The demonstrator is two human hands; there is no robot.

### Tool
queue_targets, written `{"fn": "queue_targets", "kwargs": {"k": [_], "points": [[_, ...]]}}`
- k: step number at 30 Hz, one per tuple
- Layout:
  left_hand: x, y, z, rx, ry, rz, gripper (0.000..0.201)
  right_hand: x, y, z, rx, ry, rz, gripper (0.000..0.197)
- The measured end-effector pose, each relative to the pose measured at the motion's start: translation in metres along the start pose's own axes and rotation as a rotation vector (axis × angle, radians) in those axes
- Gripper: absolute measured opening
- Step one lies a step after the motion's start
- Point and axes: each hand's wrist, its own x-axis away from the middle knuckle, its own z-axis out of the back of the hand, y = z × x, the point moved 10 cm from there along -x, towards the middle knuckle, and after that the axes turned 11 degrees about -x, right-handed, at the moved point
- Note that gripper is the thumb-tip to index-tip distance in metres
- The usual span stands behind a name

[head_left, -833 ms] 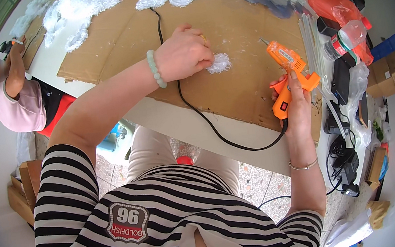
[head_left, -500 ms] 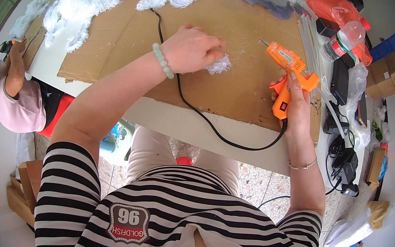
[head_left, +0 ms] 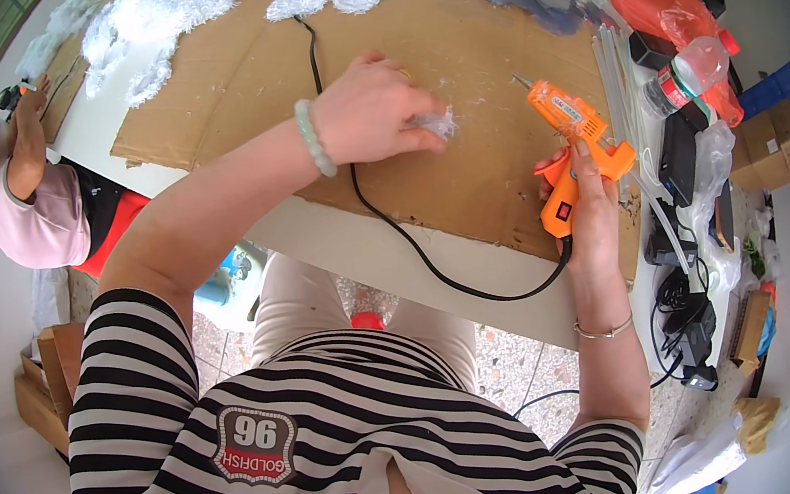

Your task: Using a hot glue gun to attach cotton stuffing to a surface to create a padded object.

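Observation:
My left hand (head_left: 374, 110), with a beaded bracelet at the wrist, is closed in a pinch on a small white fluffy tuft (head_left: 441, 123) just over a brown cardboard sheet (head_left: 497, 182). Its fingertips partly cover the tuft. To the right, my right hand (head_left: 592, 199) is wrapped round the handle of an orange glue gun (head_left: 571, 116). The gun's metal nozzle points up and left, over the cardboard and apart from the tuft. A black cable (head_left: 427, 261) leaves the handle's bottom and loops left across the sheet.
Piles of shiny white fluff (head_left: 157, 23) lie along the far side. Dark gauzy pieces (head_left: 532, 0), clear glue sticks (head_left: 610, 80), a plastic bottle (head_left: 697, 71) and a red bag (head_left: 660, 13) line the right. Another person (head_left: 30, 197) works at far left.
My left hand has shifted slightly, and the tuft in its fingers has turned and moved a little up. The right hand and glue gun have hardly moved.

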Motion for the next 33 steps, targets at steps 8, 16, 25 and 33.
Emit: {"fn": "queue_targets", "kwargs": {"k": [8, 16, 25, 33], "points": [[0.015, -0.089, 0.022, 0.617, -0.027, 0.506, 0.023, 0.000, 0.001, -0.001, -0.026, 0.013, 0.025, 0.026], [0.032, -0.103, -0.006, 0.133, -0.301, 0.496, 0.031, 0.002, 0.000, -0.005, -0.030, -0.006, 0.009, 0.025], [0.031, -0.083, -0.018, 0.041, -0.287, 0.360, 0.032, 0.005, -0.005, -0.004, 0.014, 0.009, 0.045, 0.028], [0.033, -0.083, -0.020, 0.116, -0.361, 0.421, 0.044, 0.003, 0.002, -0.002, 0.036, 0.026, 0.002, 0.027]]}}
